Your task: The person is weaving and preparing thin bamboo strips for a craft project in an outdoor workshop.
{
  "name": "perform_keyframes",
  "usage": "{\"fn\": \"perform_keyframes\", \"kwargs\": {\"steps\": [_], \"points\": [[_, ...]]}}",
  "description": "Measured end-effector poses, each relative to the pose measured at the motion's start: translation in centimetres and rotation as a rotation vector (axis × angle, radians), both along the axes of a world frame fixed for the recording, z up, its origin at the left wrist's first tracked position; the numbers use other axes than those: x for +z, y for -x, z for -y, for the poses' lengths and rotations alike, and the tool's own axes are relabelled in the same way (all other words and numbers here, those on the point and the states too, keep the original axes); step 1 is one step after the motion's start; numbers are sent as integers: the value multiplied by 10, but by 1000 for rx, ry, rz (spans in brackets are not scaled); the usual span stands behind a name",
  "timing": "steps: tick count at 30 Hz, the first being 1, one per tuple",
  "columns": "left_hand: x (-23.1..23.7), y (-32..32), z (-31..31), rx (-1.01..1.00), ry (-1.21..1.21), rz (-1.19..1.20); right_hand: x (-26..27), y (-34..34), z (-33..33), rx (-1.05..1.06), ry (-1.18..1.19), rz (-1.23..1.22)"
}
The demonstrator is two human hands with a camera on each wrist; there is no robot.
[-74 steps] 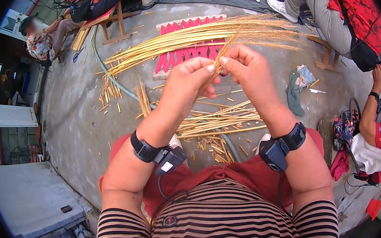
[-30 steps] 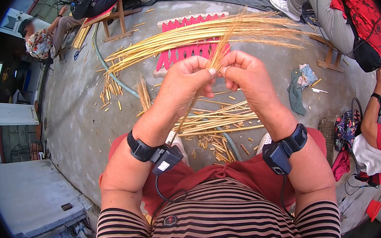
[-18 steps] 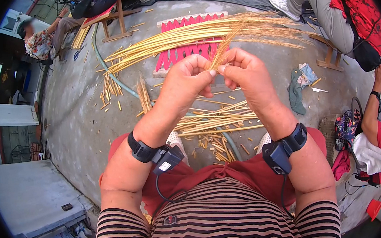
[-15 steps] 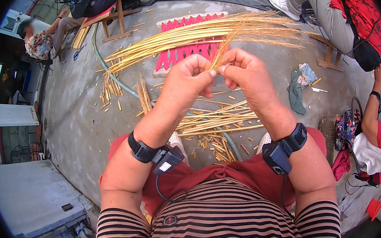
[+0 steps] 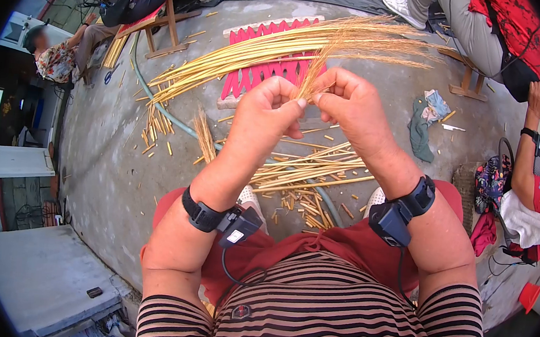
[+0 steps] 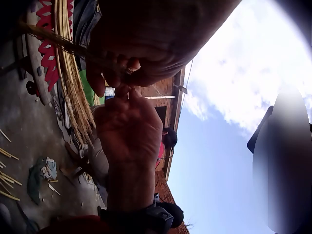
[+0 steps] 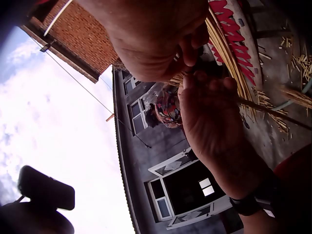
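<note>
In the head view my left hand (image 5: pixel 263 113) pinches a stalk with a feathery golden seed head, like broomcorn (image 5: pixel 314 69), just under its tuft. The tuft fans up and away beyond the thumb. Right beside it my right hand (image 5: pixel 353 105) has thumb and forefinger together at the tuft's base, pinching its strands. From the right wrist view, the thin stem (image 7: pixel 273 113) runs out past the left hand (image 7: pixel 214 119). The left wrist view shows both hands' fingertips meeting, with the tuft (image 6: pixel 53 36) trailing to the left; the exact pinch point is in shadow.
A bundle of long stalks (image 5: pixel 228 60) lies across a pink-laced low stool (image 5: pixel 256 79). More stalks (image 5: pixel 318 170) and cut pieces (image 5: pixel 308 211) lie before my feet, near a hose (image 5: pixel 173 123). Cloths (image 5: pixel 422 128) lie at the right. Other people sit around.
The tuft, narrow at first, now stands more spread and upright above my left hand. My right hand has come slightly down and in against its base; the latest frames differ little.
</note>
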State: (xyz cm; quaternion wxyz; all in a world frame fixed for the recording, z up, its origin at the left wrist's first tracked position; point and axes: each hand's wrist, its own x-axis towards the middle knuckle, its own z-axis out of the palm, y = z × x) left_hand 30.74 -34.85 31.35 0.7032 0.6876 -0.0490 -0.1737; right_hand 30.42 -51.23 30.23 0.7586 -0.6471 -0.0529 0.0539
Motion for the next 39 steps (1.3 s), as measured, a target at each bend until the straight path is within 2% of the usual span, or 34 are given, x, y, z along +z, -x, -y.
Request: {"fn": "perform_keyframes", "kwargs": {"steps": [19, 31, 39], "points": [[0, 2, 1, -10, -10, 5, -2, 0, 1, -13, 42, 14], [3, 2, 3, 29, 15, 27, 0, 1, 0, 17, -27, 40], [2, 4, 4, 39, -31, 77, 2, 2, 0, 1, 58, -1]]}}
